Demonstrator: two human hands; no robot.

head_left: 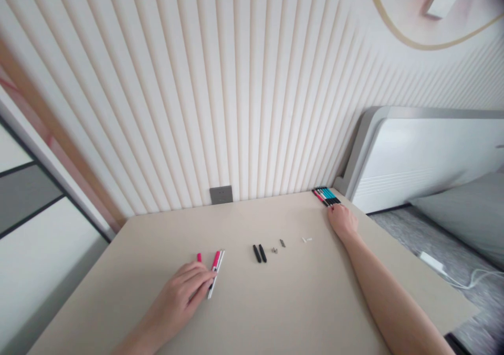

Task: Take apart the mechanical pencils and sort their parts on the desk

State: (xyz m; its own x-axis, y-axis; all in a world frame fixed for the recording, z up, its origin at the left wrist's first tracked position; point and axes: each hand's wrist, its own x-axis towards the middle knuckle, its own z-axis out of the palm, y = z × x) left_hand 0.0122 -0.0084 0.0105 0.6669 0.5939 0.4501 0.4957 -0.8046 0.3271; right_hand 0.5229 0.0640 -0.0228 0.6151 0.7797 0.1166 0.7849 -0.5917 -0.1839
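Cream ribbed panelling (260, 82) filled the upper centre, a dark wall socket (221, 195) near its foot. At the right edge, a grey pillow (472, 213) lay before a pale headboard (425, 153).

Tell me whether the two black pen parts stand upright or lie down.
Lying down: the black pen parts stretch lengthwise along the tabletop, side by side.

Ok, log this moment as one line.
left hand: at pink and white parts | right hand: at pen row | between: two black tubes
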